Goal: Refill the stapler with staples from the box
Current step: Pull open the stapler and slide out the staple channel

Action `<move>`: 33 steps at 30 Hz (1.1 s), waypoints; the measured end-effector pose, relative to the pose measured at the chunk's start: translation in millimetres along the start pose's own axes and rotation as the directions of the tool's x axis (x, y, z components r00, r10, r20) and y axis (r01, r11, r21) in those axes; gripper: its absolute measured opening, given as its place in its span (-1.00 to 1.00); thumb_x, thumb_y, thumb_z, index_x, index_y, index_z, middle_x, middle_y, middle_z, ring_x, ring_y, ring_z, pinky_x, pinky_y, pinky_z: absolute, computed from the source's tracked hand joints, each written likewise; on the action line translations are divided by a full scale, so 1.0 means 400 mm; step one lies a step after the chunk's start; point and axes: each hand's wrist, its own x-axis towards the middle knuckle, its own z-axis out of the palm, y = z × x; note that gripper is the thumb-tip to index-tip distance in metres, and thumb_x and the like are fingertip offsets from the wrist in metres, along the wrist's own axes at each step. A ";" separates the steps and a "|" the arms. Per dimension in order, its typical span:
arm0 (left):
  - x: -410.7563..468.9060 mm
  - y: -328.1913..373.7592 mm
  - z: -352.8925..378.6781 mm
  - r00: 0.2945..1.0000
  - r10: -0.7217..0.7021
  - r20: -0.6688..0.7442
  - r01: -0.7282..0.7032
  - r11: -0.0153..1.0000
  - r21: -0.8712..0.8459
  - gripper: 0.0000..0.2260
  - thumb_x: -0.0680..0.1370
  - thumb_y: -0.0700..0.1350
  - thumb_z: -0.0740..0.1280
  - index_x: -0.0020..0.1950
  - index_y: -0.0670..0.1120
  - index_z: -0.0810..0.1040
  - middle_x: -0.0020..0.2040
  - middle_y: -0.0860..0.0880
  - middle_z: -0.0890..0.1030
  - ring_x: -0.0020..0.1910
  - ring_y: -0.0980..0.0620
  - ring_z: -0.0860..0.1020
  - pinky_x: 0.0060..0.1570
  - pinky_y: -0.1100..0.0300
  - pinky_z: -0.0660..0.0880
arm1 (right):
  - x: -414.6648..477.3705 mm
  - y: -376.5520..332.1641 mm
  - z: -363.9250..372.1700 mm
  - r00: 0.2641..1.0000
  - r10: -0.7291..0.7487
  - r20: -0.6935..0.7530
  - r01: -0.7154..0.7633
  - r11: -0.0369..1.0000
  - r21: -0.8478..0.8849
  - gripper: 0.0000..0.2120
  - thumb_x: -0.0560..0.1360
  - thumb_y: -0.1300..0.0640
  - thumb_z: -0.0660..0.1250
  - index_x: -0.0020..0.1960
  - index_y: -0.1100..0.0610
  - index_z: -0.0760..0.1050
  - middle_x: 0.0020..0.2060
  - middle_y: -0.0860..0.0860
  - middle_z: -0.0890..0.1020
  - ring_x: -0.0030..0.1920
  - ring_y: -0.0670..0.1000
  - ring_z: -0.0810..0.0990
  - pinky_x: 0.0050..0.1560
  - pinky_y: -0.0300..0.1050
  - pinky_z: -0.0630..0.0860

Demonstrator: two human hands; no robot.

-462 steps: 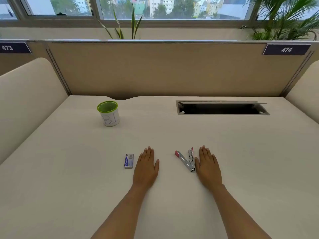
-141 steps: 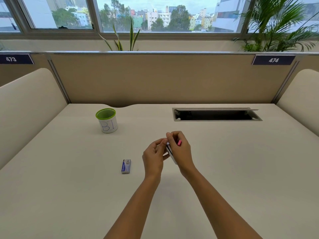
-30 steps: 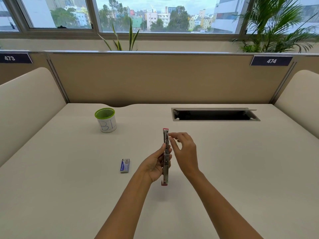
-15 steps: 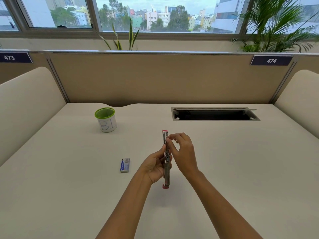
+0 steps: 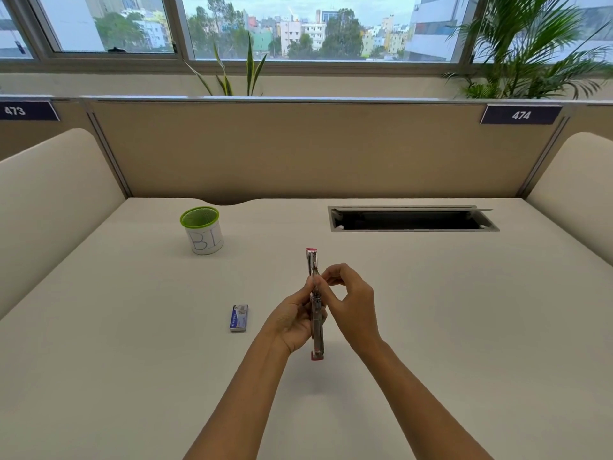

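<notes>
Head view: left hand (image 5: 292,322) grips the opened stapler (image 5: 316,313) above the desk (image 5: 464,327); right hand (image 5: 351,302) pinches its midsection. Staple box (image 5: 239,318) lies left; steady the channel before loading.

The counter (image 5: 464,327) lies bare right of the hands. To the left, only the box (image 5: 239,318) sits near; the cup (image 5: 202,231) stands farther back. A slot (image 5: 411,219) opens at rear right.
</notes>
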 end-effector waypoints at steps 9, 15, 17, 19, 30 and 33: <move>-0.006 0.008 0.009 0.974 0.224 0.042 -0.225 0.912 0.343 -0.77 0.45 0.06 0.33 -0.08 -0.06 0.66 -0.20 0.00 0.64 -0.16 0.05 0.55 -0.10 0.19 0.48 | 0.013 -0.026 -0.002 0.817 0.565 0.110 -0.492 0.586 0.644 -0.91 0.54 0.14 0.27 -0.04 0.11 0.54 -0.16 0.04 0.62 -0.10 0.00 0.59 -0.01 -0.19 0.54; -0.009 0.008 0.008 0.946 0.315 0.078 -0.315 0.836 0.449 -0.83 0.48 0.06 0.30 -0.08 0.05 0.64 -0.13 0.06 0.68 -0.05 0.04 0.57 -0.04 0.18 0.47 | 0.019 -0.023 -0.013 0.770 0.591 0.242 -0.532 0.385 0.754 -0.87 0.54 0.23 0.26 0.03 0.16 0.56 -0.10 0.05 0.65 -0.09 -0.01 0.62 -0.14 -0.30 0.58; -0.011 0.007 0.008 0.939 0.331 0.092 -0.334 0.814 0.476 -0.85 0.51 0.04 0.28 -0.05 0.05 0.63 -0.10 0.05 0.68 -0.05 0.05 0.57 -0.04 0.19 0.46 | 0.020 -0.023 -0.012 0.774 0.577 0.261 -0.531 0.366 0.764 -0.86 0.53 0.24 0.28 0.06 0.18 0.55 -0.12 0.05 0.65 -0.11 -0.02 0.63 -0.12 -0.27 0.58; -0.012 0.006 0.006 0.931 0.348 0.107 -0.351 0.779 0.520 -0.85 0.54 0.02 0.27 -0.03 0.04 0.62 -0.10 0.08 0.67 -0.06 0.08 0.57 -0.06 0.22 0.46 | 0.021 -0.021 -0.010 0.771 0.573 0.279 -0.530 0.333 0.780 -0.80 0.52 0.23 0.28 0.13 0.23 0.53 -0.11 0.07 0.65 -0.12 0.00 0.63 -0.09 -0.22 0.58; -0.019 0.014 0.002 0.919 0.360 0.161 -0.377 0.683 0.626 -0.85 0.56 -0.03 0.27 -0.01 0.01 0.63 -0.14 0.08 0.68 -0.21 0.21 0.57 -0.21 0.37 0.46 | 0.018 -0.006 -0.004 0.744 0.594 0.306 -0.554 0.293 0.779 -0.87 0.53 0.26 0.27 0.05 0.17 0.53 -0.17 0.07 0.64 -0.18 0.01 0.61 -0.11 -0.18 0.56; -0.019 0.018 0.003 0.916 0.369 0.158 -0.379 0.667 0.641 -0.85 0.55 -0.02 0.28 -0.03 0.02 0.64 -0.16 0.08 0.68 -0.24 0.23 0.57 -0.27 0.43 0.46 | 0.016 -0.003 -0.005 0.748 0.588 0.308 -0.564 0.319 0.762 -0.85 0.54 0.30 0.24 0.06 0.17 0.52 -0.16 0.08 0.63 -0.17 0.02 0.60 -0.13 -0.20 0.57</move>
